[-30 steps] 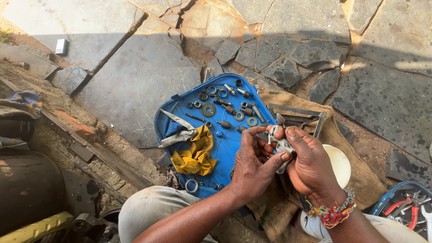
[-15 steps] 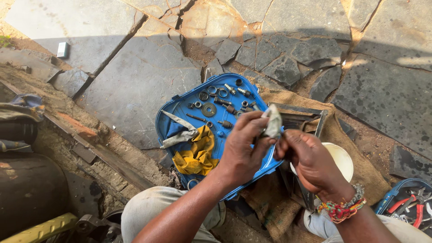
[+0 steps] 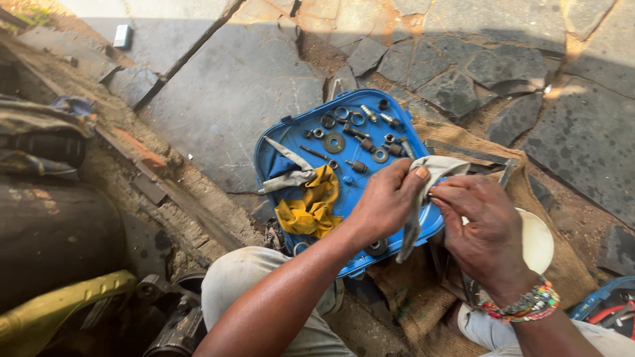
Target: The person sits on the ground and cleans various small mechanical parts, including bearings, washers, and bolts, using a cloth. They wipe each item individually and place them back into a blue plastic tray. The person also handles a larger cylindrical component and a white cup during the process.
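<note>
Covering most of the ground was a dark, cracked stone paving (image 3: 231, 99), and on it, right of centre, lay a coarse brown burlap sack (image 3: 529, 192) with a shallow blue plastic tray (image 3: 281, 149) at its left edge. Since half a second earlier the grey cloth rag (image 3: 423, 192) had dropped from an upright bunch above the tray to a loose drape between both hands, which suggested wiping was under way. The left hand (image 3: 387, 201) pinched the rag's upper edge, fingers closed on it. The right hand (image 3: 479, 221) was curled against the rag's right side; whether it gripped a small part inside, I could not tell. In the tray lay a crumpled yellow cloth (image 3: 311, 205), then small grey metal washers and bolts (image 3: 360, 132) at its far end. Far left sat a small pale rectangular box (image 3: 122, 36), its label unreadable.
</note>
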